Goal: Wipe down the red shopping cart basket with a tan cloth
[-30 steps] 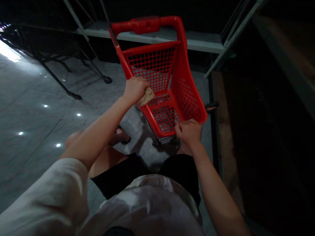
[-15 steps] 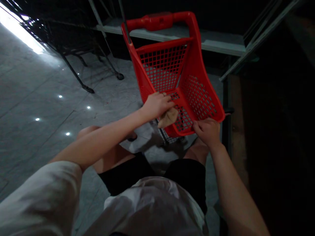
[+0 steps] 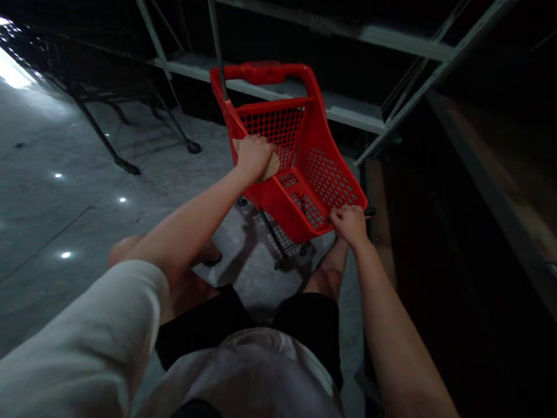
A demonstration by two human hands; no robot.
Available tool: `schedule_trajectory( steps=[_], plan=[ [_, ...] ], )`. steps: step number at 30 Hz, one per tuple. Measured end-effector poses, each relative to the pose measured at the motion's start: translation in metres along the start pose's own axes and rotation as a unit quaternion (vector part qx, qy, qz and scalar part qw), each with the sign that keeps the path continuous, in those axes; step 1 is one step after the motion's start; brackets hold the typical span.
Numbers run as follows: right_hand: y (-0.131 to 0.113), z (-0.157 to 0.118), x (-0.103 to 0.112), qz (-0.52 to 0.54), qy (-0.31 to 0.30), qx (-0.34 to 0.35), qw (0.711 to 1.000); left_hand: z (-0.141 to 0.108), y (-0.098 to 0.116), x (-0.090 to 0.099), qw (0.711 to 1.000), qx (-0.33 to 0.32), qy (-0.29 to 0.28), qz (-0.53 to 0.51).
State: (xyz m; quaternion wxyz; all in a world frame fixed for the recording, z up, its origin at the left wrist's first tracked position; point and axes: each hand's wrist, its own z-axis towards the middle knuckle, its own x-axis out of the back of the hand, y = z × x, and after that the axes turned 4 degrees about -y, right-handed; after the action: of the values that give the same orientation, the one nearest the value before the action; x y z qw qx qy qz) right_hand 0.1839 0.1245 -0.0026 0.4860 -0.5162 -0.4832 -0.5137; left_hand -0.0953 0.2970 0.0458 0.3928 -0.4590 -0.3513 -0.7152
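Note:
A small red plastic shopping cart (image 3: 322, 133) stands in front of me, its handle on the far side and its basket tilted in my view. My left hand (image 3: 255, 158) is closed around a tan cloth (image 3: 272, 166) and presses it on the basket's left rim. Part of the cloth shows on both sides of the fingers. At the near right corner of the basket, my right hand (image 3: 349, 223) grips the rim, thumb and fingers closed over it. Through the grid walls and floor of the basket no contents show.
Metal shelving (image 3: 361, 119) stands right behind the cart, with a wooden-edged ledge (image 3: 380, 232) along the right. Dark cart frames on wheels (image 3: 126, 165) stand at the left on the grey floor (image 3: 35, 232). A thin pole (image 3: 217, 49) rises by the cart handle.
My left hand with the cloth has moved from the near left part of the basket rim farther along the left side. My right hand stays on the near right corner. The view has shifted.

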Motion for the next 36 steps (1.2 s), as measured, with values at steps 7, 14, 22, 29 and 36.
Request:
schedule_trajectory(
  steps=[7,14,22,29,36],
  plan=[
    [-0.085,-0.033,0.023,0.089,-0.017,-0.137,0.986,-0.057,0.065,0.006,0.995,-0.076,-0.049,0.049],
    [-0.073,-0.082,0.004,0.000,0.060,-0.235,0.970,-0.102,0.082,0.013,0.974,-0.220,-0.045,0.017],
    [-0.013,-0.070,0.008,-0.027,0.062,-0.188,0.980,-0.087,0.072,0.023,0.971,-0.235,-0.046,0.026],
    [-0.029,-0.053,0.005,0.000,0.063,-0.183,0.981,-0.056,-0.048,0.092,0.990,-0.110,-0.042,0.078],
    [-0.066,-0.042,0.016,0.038,0.026,-0.182,0.982,-0.062,-0.010,0.050,0.994,-0.057,-0.015,0.090]
  ],
)
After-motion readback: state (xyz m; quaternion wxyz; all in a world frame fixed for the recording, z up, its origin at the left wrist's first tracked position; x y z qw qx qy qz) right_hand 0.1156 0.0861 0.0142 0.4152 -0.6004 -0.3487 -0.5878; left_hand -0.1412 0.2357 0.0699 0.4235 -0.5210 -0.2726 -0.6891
